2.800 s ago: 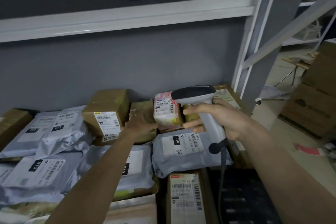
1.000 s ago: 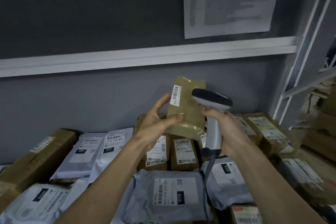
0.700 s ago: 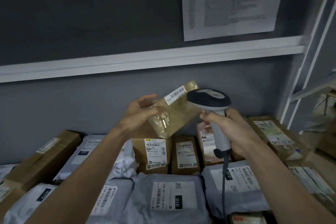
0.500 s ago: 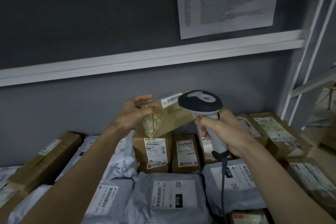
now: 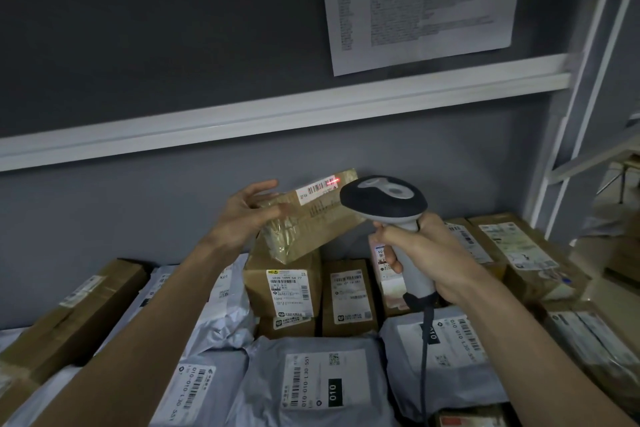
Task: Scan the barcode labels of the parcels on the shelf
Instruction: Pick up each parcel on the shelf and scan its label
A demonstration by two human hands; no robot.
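Parcel is up off the stack, tilted, my left hand cradling its left end, thumb pressing the face, fingers mostly straight. Right hand is wrapped round the scanner grip; a red dot sits on the barcode label. Small taped carton: I judge it light, stiff, tape slick. Best held by the ends, label clear.

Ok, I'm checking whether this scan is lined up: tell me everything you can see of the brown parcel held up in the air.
The brown parcel is a small cardboard box wrapped in glossy clear tape, tilted with its right end higher. A white barcode label runs along its upper face, with a red scanner spot at the label's right end. The left hand holds its left end, above the shelved parcels. The scanner, gripped by the right hand, covers its right end.
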